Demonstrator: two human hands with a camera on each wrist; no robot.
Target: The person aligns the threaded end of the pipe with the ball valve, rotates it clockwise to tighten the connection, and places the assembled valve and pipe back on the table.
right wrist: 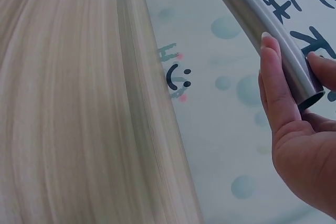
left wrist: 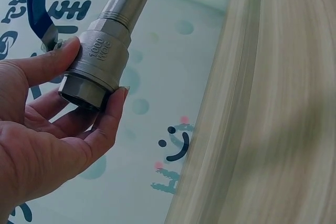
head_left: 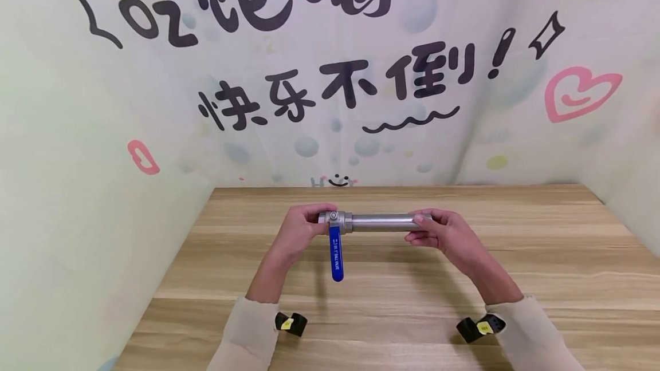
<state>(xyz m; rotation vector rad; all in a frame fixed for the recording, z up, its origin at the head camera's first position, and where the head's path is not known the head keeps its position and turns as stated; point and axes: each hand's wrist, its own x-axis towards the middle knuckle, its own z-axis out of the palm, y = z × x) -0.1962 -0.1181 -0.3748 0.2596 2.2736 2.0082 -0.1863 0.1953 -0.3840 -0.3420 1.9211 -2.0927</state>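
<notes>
A steel ball valve [left wrist: 100,56] with a blue lever handle [head_left: 336,256] is held up above the table, joined at one end to a straight steel pipe [head_left: 384,222]. My left hand [head_left: 297,231] grips the valve body, thumb on the near side and fingers behind and below. In the left wrist view the valve's free end shows an open hexagonal mouth. Around the pipe's far end, my right hand [head_left: 448,236] holds it between thumb and fingers. The pipe's open end [right wrist: 311,99] shows in the right wrist view. The lever points toward me, across the pipe.
The wooden table [head_left: 371,314] lies below both hands. A pale printed cloth [head_left: 330,147] with black lettering stands behind and at the sides. Black wrist cameras [head_left: 291,324] sit at both cuffs.
</notes>
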